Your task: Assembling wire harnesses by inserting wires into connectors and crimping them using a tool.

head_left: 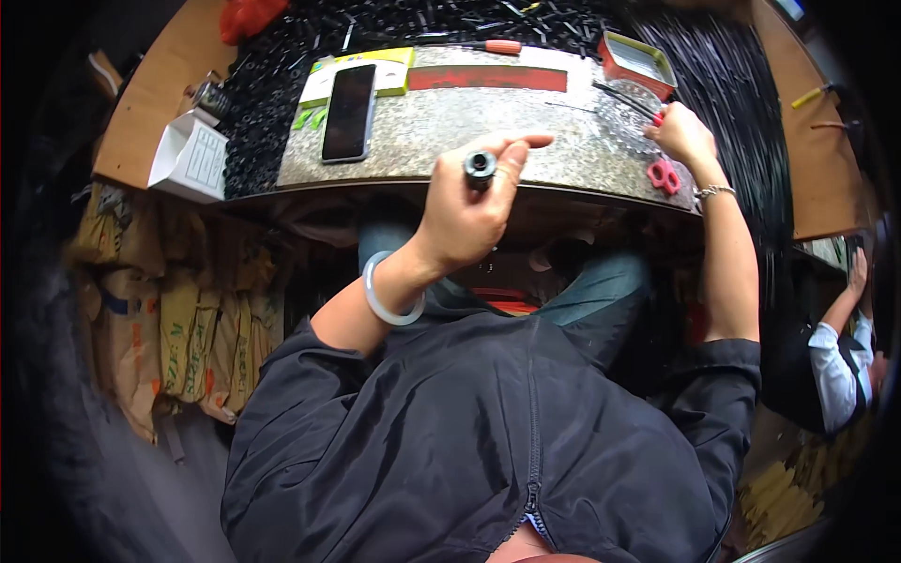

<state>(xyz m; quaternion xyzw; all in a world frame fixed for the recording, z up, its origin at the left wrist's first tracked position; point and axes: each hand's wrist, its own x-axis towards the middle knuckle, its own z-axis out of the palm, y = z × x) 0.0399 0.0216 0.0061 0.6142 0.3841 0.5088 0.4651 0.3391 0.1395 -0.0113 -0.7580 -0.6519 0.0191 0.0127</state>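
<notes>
Left hand (465, 220) clamped on small black cylinder (480, 167) at worktop (450, 127) edge; right hand (683, 134) pinches thin black rods (624, 99). Loose grip risks cylinder dropping into lap.

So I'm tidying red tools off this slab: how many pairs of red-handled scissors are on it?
1. The red-handled scissors lie at the slab's right edge, just below the right hand. More could be hidden under that hand.

One head-worn fisheye looks steeply down, close over the stone slab (488, 117).
</notes>
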